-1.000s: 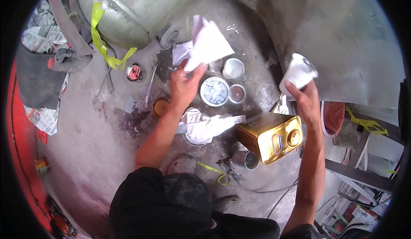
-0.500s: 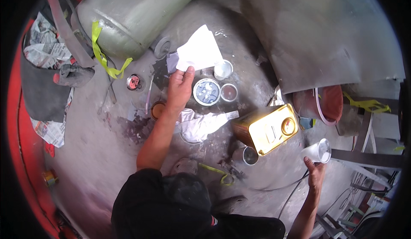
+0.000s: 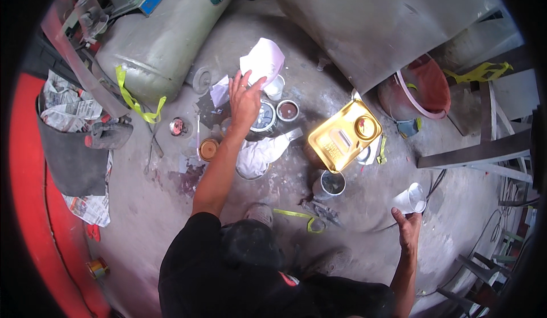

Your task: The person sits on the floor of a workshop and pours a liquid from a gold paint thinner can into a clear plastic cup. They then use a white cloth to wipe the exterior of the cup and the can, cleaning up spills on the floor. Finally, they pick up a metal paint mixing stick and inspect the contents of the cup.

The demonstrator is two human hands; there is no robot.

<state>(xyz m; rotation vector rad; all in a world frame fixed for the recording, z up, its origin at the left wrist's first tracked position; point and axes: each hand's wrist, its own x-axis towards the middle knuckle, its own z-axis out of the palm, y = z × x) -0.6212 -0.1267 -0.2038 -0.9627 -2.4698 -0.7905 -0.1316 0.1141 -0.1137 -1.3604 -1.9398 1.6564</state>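
My left hand (image 3: 246, 99) reaches out over the paint containers. A white paper cone (image 3: 262, 59) lies between its thumb and index finger, while the other fingers are spread. My right hand (image 3: 408, 230) grips a translucent plastic cup (image 3: 404, 201) from below; the cup is tilted, its mouth to the upper right. Beneath my left hand stand an open tin (image 3: 265, 117) of grey-blue paint, a white cup (image 3: 275, 87) and a small pot (image 3: 288, 111) with dark brown contents. A white cloth (image 3: 259, 156) covers another container close to my left forearm.
A gold metal can (image 3: 345, 136) stands between my hands, with a grey cup (image 3: 329, 184) below it. A red bucket (image 3: 424, 87) is at the right, near a metal stand (image 3: 478, 156). A grey tank (image 3: 154, 56) lies at the far left. A hose crosses the floor.
The white paper has opened from a flatter shape into a cone, and my left fingers have spread. My right hand still holds the cup. The view has shifted.
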